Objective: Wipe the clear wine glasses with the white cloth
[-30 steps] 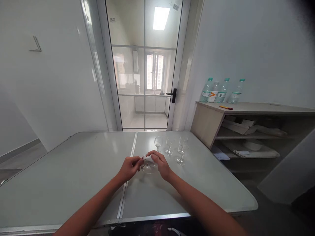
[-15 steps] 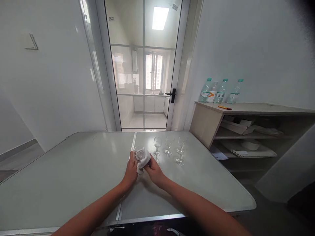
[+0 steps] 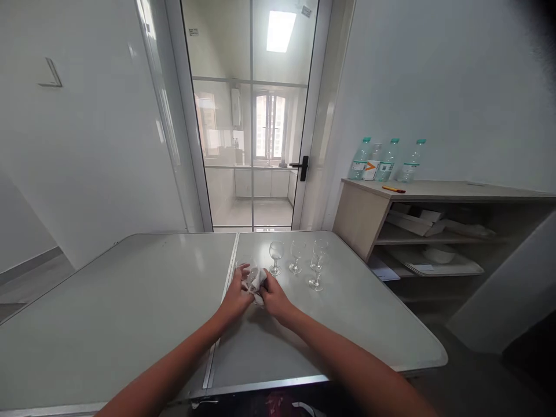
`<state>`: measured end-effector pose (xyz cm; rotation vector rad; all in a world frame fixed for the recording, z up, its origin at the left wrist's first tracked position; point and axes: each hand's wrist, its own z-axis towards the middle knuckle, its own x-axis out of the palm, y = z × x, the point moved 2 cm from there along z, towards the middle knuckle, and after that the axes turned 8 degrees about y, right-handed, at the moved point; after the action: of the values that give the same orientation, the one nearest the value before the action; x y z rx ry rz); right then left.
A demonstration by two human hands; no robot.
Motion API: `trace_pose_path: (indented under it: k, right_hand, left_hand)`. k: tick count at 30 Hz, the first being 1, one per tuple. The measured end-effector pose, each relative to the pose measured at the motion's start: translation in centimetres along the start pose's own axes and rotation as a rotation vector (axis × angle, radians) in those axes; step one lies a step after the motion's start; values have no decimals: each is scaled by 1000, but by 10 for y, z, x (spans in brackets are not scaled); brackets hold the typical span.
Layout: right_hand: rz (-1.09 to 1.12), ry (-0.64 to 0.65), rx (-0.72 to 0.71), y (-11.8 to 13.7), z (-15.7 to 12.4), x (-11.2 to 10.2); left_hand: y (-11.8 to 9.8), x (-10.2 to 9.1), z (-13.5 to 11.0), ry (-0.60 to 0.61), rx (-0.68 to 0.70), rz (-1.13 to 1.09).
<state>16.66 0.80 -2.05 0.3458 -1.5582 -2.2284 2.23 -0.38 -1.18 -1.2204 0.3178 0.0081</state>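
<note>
Above the table's middle seam, my left hand (image 3: 237,292) is closed around a small clear stemmed glass (image 3: 245,263), whose bowl shows faintly over the fingers. Bunched against the glass is a white cloth (image 3: 258,280), gripped by my right hand (image 3: 273,297). The two hands are close together, and they hide the stem and foot of the glass. Just beyond and to the right, several like glasses stand upright, the nearest ones being a glass (image 3: 276,255), another glass (image 3: 296,255) and a third glass (image 3: 317,272).
The pale table (image 3: 130,313) has a metal strip across it. At the right, a wooden shelf unit (image 3: 365,217) carries several plastic bottles (image 3: 386,162) and a yellow-red pen-like item (image 3: 393,189). Behind the table stands a glass door (image 3: 278,145) with a black handle (image 3: 304,168).
My left hand has shifted its hold on the glass, its fingers now higher across the bowl. The cloth has moved slightly right and covers less of the glass. The view has shifted a little.
</note>
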Motion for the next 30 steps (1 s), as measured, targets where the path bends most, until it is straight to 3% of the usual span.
trace_pose_path:
  k: [3,6,11,21,26,30]
  right_hand:
    - [214,47,150,2,-1,-4]
    - [366,120,270,7,-5,-4]
    - [437,175,262,16,-10,-5]
    - [-116,149,13,21,-3,-9]
    - [-398,81,-51,23,-2,-15]
    - [-366,79,-40,23,0,-16]
  left_hand:
    - [-6,-12,4,53,5,-186]
    - [-9,-19,5,31,-12,-205]
    - [-18,-19,1,20,47,-154]
    - [-28,-15,-9,-95,169,20]
    - [-28,-14,-10,-83,227,2]
    - [-26,-19,-7,-71,196,-72]
